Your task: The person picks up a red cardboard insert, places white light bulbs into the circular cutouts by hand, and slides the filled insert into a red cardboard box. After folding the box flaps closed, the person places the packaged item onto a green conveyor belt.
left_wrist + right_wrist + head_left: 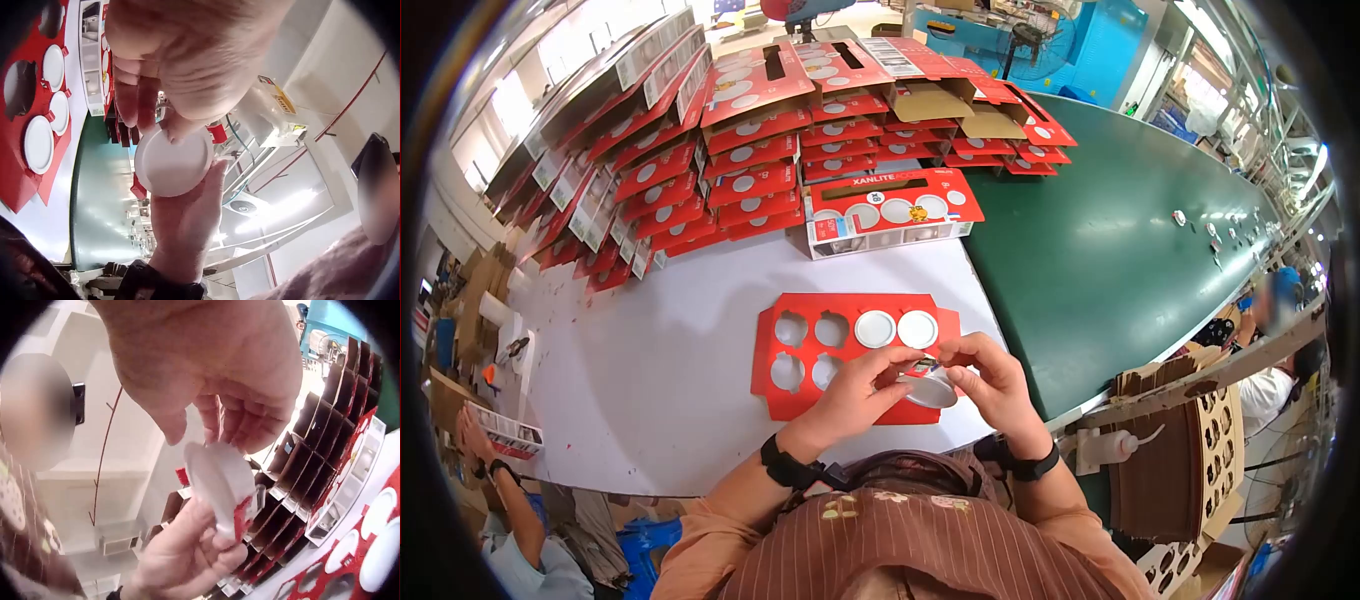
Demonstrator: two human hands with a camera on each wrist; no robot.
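Note:
My left hand (855, 395) grips a white round downlight (930, 390) at its edge, thumb on the flat face and fingers behind. My right hand (995, 385) holds the same downlight from the other side, fingers bent at its back. The face shows smooth and white in the left wrist view, with red bits sticking out at the rim. Beneath the hands lies a red card insert (855, 302) with round holes. White downlights (875, 328) fill some holes on its right side; the left-hand holes show no disc. The hands hide part of the insert's near right side.
Behind the insert stands a red-and-white printed box (890, 215). Stacked open red boxes (750, 130) rise at the back left. A green conveyor belt (1100, 250) runs along the right of the white table (640, 400). A white squeeze bottle (1115, 447) stands near the right elbow.

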